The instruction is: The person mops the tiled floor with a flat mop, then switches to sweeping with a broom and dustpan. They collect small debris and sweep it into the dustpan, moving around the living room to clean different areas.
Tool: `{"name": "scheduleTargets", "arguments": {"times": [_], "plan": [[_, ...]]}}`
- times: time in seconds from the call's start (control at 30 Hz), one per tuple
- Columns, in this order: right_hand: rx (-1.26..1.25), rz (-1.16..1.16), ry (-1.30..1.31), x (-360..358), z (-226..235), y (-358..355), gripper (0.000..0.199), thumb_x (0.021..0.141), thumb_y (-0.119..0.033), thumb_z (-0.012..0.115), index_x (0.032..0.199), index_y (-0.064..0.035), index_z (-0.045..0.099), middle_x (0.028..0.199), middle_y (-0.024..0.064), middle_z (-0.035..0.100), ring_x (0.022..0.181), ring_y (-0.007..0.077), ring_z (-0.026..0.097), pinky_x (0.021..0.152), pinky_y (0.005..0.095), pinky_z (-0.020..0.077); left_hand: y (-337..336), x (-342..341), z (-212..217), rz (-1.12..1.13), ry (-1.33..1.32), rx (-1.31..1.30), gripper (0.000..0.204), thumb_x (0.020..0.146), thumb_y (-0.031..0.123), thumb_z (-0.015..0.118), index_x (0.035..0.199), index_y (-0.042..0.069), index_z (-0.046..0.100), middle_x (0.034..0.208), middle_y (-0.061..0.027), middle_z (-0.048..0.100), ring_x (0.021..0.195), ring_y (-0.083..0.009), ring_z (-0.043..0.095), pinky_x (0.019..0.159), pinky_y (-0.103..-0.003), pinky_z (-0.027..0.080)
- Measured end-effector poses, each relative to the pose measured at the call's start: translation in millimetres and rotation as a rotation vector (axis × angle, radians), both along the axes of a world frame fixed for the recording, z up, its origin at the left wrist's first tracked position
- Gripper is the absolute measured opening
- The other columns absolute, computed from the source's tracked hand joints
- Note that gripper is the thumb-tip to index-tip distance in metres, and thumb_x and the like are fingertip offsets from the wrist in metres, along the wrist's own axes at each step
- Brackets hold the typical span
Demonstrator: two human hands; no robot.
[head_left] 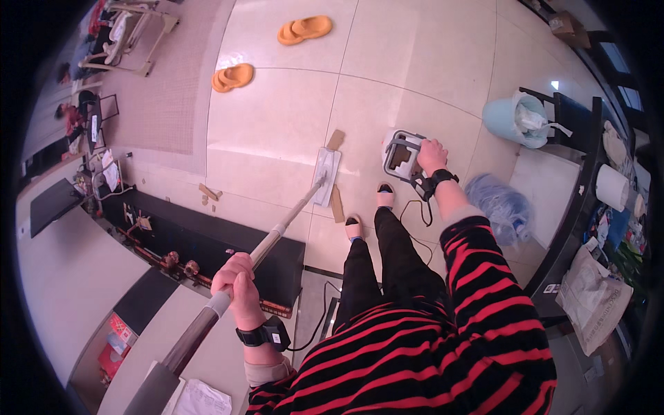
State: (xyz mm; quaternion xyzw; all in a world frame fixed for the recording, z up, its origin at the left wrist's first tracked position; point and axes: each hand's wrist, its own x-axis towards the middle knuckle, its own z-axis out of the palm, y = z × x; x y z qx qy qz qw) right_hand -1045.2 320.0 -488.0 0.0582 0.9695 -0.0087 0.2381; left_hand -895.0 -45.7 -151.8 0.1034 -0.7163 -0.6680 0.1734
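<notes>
Holding a long-poled flat mop (277, 232) in the left hand (236, 280), with fingers wrapped tightly around the pole. Slants from the lower left out to the pale tiled floor (277, 149), ending in a flat rectangular head (327, 176) just ahead of the feet (353, 227). Grasping, with the right fingers, the grey frame (407, 135) of a white container (415, 164) to the right of the mop head and apart from it, by the look of the right hand (432, 158).

Probably light for such length, yet stiff along the pole and awkward to steer one-handed from so high up. Smooth and metallic, so perhaps slippery if damp; best gripped around the middle, or by the thick grey sleeve (153, 389) nearer the top. Not fragile, seemingly, except maybe at the joint with the head. As for the container, likely hard-walled and fairly light, and best carried by the frame.

Cut off at the lower left, leaving the pole's top end out of view. Hard to say whether to count one brown strip (337, 205) passing under the mop head, or two pieces poking out at either end. Impossible to make out the dark brownish contents of the container, its contact with the floor, or the right fingertips.
</notes>
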Motion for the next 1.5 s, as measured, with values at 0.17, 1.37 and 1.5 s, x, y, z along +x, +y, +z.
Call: {"name": "scheduleTargets", "arguments": {"times": [0.17,1.37,1.5], "plan": [[-1.069,0.135,0.257,-52,210,-41,0.021,0.074,0.006,0.046,0.086,-0.0003,0.061,0.093,0.0131,0.061,0.086,0.0265,0.061,0.076,0.0326,0.0484,-9,7,8,-0.018,0.008,0.045,0.027,0.081,0.001,0.06,0.065,0.005,0.039,0.058,-0.0047,0.047,0.054,-0.017,0.043,0.059,-0.033,0.039],[-1.563,0.9,1.505,-73,699,-205,0.017,0.06,-0.015,0.06,0.061,-0.0002,0.051,0.069,0.01,0.055,0.066,0.0209,0.054,0.062,0.0319,0.0428,-98,-193,197,-0.16,0.197,0.057,0.027,0.079,-0.009,0.052,0.064,0.005,0.037,0.055,-0.0054,0.042,0.05,-0.0142,0.039,0.05,-0.028,0.034],[-1.529,0.846,1.698,-178,708,-165,0.016,0.063,-0.014,0.06,0.064,-0.0008,0.051,0.073,0.0108,0.056,0.068,0.0222,0.054,0.064,0.033,0.0433,-68,-308,217,-0.283,0.297,-0.043,0.026,0.079,-0.008,0.053,0.064,0.005,0.037,0.055,-0.0046,0.042,0.05,-0.0134,0.04,0.048,-0.026,0.034]]}}
